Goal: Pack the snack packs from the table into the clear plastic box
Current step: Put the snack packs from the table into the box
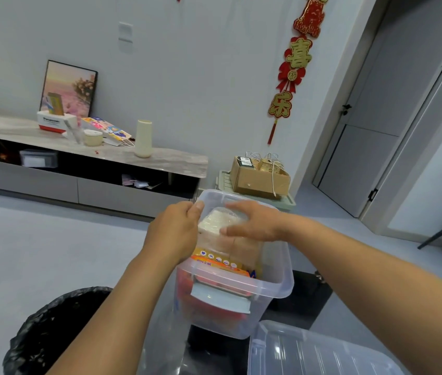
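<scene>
Nearest the camera, a clear lid [322, 353] is lying at the lower right, with a bin lined with a black bag [49, 331] sitting at the lower left. Between them both forearms are reaching forward over the clear box [276, 282], which is standing on a dark table [306, 301].

Both hands are meeting over the far half of the box. The left hand [174, 234] is curling around the left edge of a pale wrapped pack [215, 221], thumb on top near the box's far rim. The right hand [252, 221] is lying across the pack's right side with fingers spread and fairly flat, pressing on it rather than closing round it. So the pack is being held between the two hands, sitting high in the box at about rim level.

Under it, more packs are filling the box: one with an orange and yellow printed top [220, 262] is lying just toward the camera from the pale pack, and red packs [187, 290] are showing through the near wall. A grey latch [220, 297] is hanging on that wall.

Farther back, a low cabinet [133, 158] is running along the wall, carrying a framed picture [69, 87], a white box [54, 121] and a cream vase [143, 138]. A cardboard box [257, 175] is resting on a stool to its right, and a red hanging ornament [293, 66] is decorating the wall beside a grey door [371, 125].
</scene>
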A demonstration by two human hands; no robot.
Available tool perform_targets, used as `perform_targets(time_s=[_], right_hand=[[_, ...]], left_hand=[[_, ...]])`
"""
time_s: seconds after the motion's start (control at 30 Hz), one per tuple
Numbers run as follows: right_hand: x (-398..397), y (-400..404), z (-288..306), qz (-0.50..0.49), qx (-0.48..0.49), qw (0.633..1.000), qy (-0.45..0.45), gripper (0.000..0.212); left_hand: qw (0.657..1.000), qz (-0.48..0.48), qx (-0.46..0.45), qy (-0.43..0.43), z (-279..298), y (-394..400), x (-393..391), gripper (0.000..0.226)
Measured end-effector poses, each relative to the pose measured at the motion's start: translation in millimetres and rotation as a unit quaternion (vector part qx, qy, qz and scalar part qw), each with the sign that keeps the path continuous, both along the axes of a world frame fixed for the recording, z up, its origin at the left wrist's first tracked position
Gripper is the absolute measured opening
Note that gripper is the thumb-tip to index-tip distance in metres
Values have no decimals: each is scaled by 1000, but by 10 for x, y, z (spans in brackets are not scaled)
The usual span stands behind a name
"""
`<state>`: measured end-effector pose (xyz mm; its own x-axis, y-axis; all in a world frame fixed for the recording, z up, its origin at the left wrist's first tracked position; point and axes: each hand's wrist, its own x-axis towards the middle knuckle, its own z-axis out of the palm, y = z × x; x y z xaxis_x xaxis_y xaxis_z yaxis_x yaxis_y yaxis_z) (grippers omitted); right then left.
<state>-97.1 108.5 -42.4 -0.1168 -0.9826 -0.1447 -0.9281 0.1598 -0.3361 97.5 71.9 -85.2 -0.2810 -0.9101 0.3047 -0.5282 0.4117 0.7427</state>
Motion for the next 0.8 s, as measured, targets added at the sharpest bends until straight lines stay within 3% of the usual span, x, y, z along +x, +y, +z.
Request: perform_targets(time_s=[0.1,0.17,0.23,0.33,0.4,0.53,0.6,0.7,0.8], right_hand=[[-184,116,37,-62,-120,989,52,60],[-344,210,-17,-98,-85,988,86,53],[-427,343,-91,-111,-54,992,36,41],[-416,492,-210,-137,-93,986,-6,55],[-377,550,-252,-162,-109,981,13,63],[-259,655,-185,-173,-111,971,122,49],[-214,687,-116,-143,-148,969,140,44],[-240,724,-92,-133,-192,971,46,45],[-354,1017,-168,-193,-304,931,-61,32]], left_hand=[[1000,-4,3,0,-38,-72,-18,50],[1000,-14,5,0,-27,-112,-32,48],[1000,-22,15,8,2,-152,-73,41],[998,27,7,56,38,-180,-105,37],[984,90,32,149,5,-57,-89,37],[910,188,186,319,-190,522,-226,99],[889,178,222,359,-282,697,-330,110],[889,178,200,370,-302,610,-354,94],[906,133,214,341,-278,395,-307,82]])
